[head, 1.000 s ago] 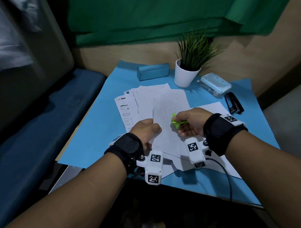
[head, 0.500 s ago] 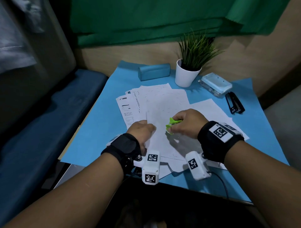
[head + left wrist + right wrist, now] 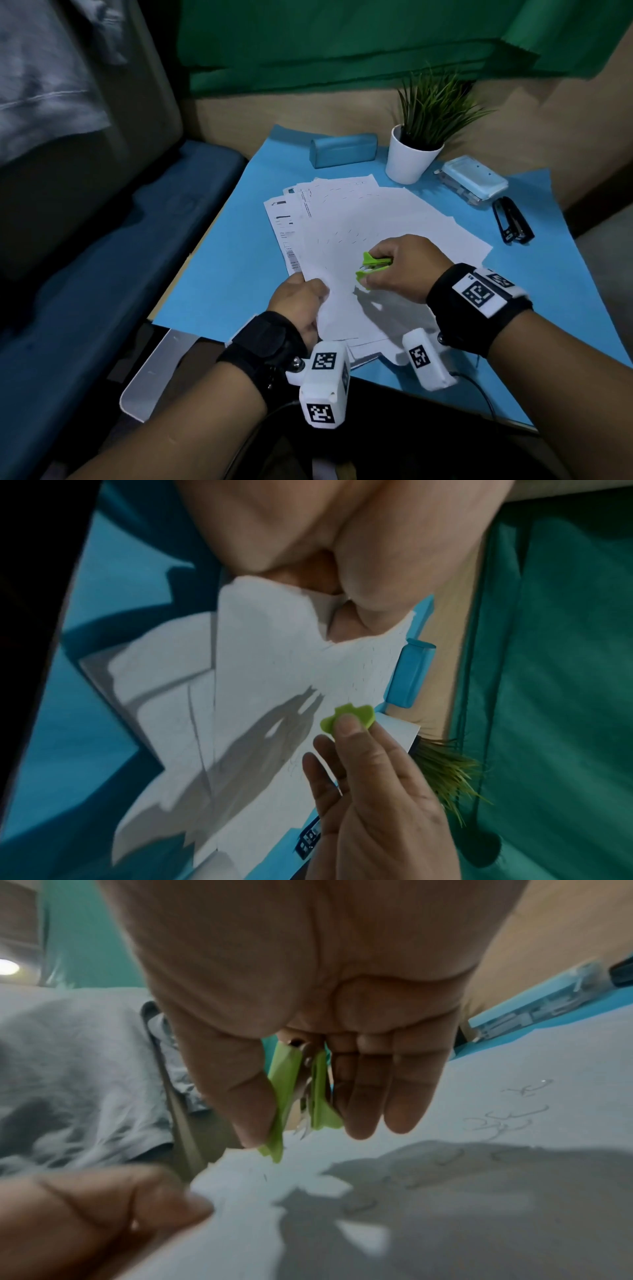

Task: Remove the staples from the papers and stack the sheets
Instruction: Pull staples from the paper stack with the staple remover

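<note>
White sheets (image 3: pixel 356 219) lie overlapped on the blue mat (image 3: pixel 222 281). My left hand (image 3: pixel 301 301) pinches the near-left corner of the top sheet (image 3: pixel 274 653) between thumb and fingers. My right hand (image 3: pixel 400 267) holds a green staple remover (image 3: pixel 371 267) between thumb and fingers, its claws just above the top sheet a little right of the pinched corner. In the right wrist view the green staple remover (image 3: pixel 301 1093) hangs over the paper with a small staple (image 3: pixel 264 1177) below it. Loose pulled staples (image 3: pixel 507 1118) lie further off on the paper.
At the back of the mat stand a teal case (image 3: pixel 342 150), a white pot with a green plant (image 3: pixel 411 157) and a pale blue box (image 3: pixel 474 180). A black stapler (image 3: pixel 512 221) lies at the right. A dark blue seat (image 3: pixel 85 274) runs along the left.
The top sheet, lifted upright a second ago, has come down flat. Both hands have moved nearer and lower; the staple remover now hovers beside the corner pinched by my left hand.
</note>
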`<state>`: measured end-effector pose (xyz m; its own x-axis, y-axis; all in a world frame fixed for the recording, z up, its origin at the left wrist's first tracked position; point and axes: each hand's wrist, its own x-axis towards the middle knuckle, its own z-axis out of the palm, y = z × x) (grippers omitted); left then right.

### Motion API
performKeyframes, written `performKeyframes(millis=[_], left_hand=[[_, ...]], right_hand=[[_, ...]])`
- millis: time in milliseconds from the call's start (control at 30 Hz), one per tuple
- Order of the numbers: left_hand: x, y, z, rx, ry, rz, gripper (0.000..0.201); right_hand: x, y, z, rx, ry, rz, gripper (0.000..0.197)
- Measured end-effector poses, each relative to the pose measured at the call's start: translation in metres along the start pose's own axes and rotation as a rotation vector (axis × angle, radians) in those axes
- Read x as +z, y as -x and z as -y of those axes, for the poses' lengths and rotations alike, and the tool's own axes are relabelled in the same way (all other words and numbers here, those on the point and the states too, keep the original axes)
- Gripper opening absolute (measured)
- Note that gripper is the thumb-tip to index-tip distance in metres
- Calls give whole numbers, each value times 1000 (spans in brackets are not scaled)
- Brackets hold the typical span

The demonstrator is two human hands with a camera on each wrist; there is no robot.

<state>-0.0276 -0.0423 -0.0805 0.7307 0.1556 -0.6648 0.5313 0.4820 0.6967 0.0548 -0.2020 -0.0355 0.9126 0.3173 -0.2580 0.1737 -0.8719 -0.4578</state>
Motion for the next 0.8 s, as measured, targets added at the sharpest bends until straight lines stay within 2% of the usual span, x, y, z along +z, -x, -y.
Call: performKeyframes(millis=[233,367,533,633,800], left_hand=[[7,3,-7,-17,-45,40,15],[7,0,-1,13,-43,55,29],[8,1,2,41,-15,97,32],[9,0,4,61,-31,100,35],[12,-1,8,98,-59,106,42]], right_hand=[[6,12,3,-96,137,32,38],[10,11,7,-124,225,11,22],[17,11,10,-99,245,-12,29],[20,11,12,-77,266,-29,40],[22,14,18,-39,257,-63,34]])
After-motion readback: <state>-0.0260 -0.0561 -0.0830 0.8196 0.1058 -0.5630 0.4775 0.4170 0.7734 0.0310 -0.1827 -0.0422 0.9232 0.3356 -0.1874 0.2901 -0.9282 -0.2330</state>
